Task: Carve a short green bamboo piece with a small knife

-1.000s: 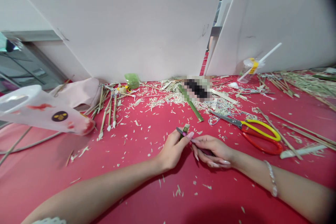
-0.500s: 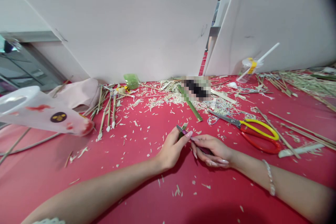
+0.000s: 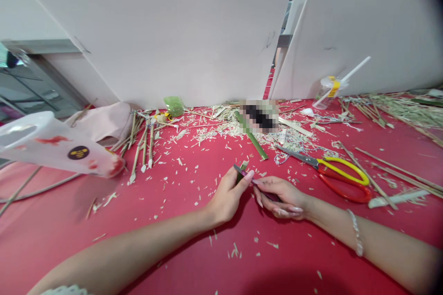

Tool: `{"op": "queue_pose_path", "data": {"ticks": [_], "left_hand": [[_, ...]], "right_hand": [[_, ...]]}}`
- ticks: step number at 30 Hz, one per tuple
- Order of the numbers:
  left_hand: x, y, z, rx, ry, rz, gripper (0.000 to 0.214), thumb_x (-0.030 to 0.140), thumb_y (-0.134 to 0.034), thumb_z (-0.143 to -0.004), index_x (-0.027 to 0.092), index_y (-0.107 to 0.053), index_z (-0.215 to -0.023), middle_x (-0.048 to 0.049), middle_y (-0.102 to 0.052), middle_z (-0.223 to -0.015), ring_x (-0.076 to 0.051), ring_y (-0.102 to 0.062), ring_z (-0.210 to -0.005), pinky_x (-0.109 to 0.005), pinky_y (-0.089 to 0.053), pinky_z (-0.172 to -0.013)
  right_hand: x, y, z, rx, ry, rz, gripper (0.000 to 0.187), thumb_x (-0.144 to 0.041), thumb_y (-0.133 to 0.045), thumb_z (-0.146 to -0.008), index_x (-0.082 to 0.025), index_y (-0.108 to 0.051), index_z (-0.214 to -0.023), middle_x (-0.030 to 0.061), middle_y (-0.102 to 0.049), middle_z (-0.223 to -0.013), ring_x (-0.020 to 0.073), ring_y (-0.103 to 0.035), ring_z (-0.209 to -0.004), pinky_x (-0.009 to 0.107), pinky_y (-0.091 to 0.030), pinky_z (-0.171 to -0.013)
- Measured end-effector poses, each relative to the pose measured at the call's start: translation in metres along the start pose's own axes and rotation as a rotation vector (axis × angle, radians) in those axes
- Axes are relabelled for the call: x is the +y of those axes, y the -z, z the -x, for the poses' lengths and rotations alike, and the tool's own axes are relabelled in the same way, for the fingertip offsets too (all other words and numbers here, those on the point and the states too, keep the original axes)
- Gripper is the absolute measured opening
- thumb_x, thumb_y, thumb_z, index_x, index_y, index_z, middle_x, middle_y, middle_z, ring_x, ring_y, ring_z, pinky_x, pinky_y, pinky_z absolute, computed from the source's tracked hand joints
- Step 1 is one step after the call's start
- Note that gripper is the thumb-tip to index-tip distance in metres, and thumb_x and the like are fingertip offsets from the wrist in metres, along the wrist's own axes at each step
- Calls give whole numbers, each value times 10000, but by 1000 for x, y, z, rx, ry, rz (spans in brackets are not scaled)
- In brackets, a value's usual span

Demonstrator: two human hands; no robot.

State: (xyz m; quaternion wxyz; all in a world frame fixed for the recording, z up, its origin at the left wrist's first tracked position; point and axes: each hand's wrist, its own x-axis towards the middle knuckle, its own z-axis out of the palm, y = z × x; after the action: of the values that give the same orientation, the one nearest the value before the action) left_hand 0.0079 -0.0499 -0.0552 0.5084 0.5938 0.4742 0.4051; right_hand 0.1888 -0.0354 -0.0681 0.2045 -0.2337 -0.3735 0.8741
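Observation:
My left hand [image 3: 226, 196] is closed around a short green bamboo strip [image 3: 244, 165], most of which the fingers hide. Across that strip lies the dark blade of a small knife [image 3: 238, 170], with my left thumb pressed near it. The fingers of my right hand [image 3: 282, 197] are wrapped round the knife's dark purple handle, which shows partly between them. Just beyond the hands, a longer green bamboo strip [image 3: 256, 145] lies on the red table [image 3: 166, 221]. Scissors [image 3: 323, 167] with one yellow and one red handle loop rest right of my hands.
Pale shavings [image 3: 214, 133] are heaped at the back, with scraps scattered around. A tilted plastic cup [image 3: 55, 145], pink cloth [image 3: 107, 122] and several cut sticks [image 3: 143, 150] occupy the left. White boards [image 3: 162, 41] stand behind. A clear cup with a straw [image 3: 327, 92] is back right.
The camera view has shifted very slightly. Both hands keep the same hold on the bamboo strip and the knife, with barely any movement.

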Motion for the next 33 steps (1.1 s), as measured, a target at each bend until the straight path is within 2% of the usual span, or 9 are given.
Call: {"op": "queue_pose_path", "data": {"ticks": [6,14,18,22,25,28,33], "left_hand": [[6,-1,-1,-9,15,-26,370,524,-520,-910,188,-506,-758,-16,-568,-797,-185,-496,-803,-303,-388,-787],[6,-1,1,-11,-14,-59,340,507,-507,-925,181,-555,-841,-48,-629,-912,-211,-526,-887,-323,-396,-850],[5,-1,2,-3,-6,-85,340,511,-509,-923,180,-580,-889,-50,-624,-900,-216,-524,-891,-332,-396,-866],[5,-1,1,0,-10,-52,327,499,-521,-917,179,-582,-886,-50,-628,-909,-217,-523,-900,-338,-390,-879],[8,-1,0,-15,10,-46,359,519,-510,-913,179,-544,-805,-23,-586,-815,-191,-504,-815,-317,-396,-807],[10,-1,-1,-19,22,-66,405,545,-504,-906,180,-505,-730,0,-528,-728,-164,-456,-725,-295,-385,-721],[9,2,-3,-69,27,-49,420,554,-506,-901,175,-499,-720,3,-516,-713,-157,-446,-712,-281,-370,-694]], "right_hand": [[2,2,0,2,1,-29,377,-460,-600,-896,-111,-609,-753,-46,-533,-363,29,-216,-168,136,-172,-213],[-1,10,1,-74,-75,-80,358,-442,-587,-896,-122,-583,-735,-41,-538,-374,26,-191,-166,133,-191,-206],[-4,14,2,-90,-155,-80,357,-449,-617,-872,-131,-570,-716,-43,-521,-359,22,-188,-181,120,-217,-213],[2,15,2,-24,-121,-66,365,-479,-628,-862,-143,-565,-732,-45,-536,-380,25,-185,-187,128,-184,-204],[7,13,1,47,-61,-38,376,-501,-625,-863,-150,-558,-746,-63,-530,-397,25,-200,-191,134,-161,-207],[9,6,2,111,-40,-4,401,-532,-634,-846,-157,-543,-739,-77,-500,-385,31,-247,-198,135,-177,-224],[7,-9,3,230,-22,33,438,-573,-679,-787,-172,-517,-717,-78,-494,-385,34,-285,-215,138,-202,-249]]}}
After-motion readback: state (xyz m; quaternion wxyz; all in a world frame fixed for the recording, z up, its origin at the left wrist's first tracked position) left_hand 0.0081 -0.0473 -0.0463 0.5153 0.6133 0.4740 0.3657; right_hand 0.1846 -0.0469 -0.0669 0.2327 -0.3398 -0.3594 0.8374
